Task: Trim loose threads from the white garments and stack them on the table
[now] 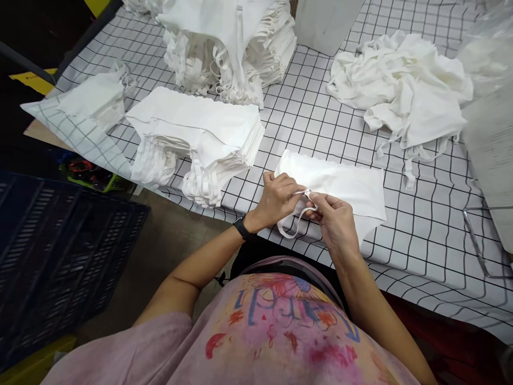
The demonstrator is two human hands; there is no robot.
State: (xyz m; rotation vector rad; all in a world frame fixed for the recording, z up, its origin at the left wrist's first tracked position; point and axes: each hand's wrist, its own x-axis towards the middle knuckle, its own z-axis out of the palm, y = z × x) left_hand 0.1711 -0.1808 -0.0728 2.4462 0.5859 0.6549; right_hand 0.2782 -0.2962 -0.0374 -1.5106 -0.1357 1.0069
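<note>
Both left hand (280,197) and right hand (335,216) pinch thin white strap (297,227) between fingertips, a loop of it drooping below. White garment (340,184) lies spread beneath, near edge of grid-patterned surface (304,117). Folded stack (200,120) to its left; loose white heap (404,85) farther back, right. Black watch (241,227), left wrist.

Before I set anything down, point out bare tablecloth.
Bare checked tablecloth shows between the near stack and the loose pile, and between the spread garment and bent wire. The left is crowded: near stack with larger stack behind.
</note>
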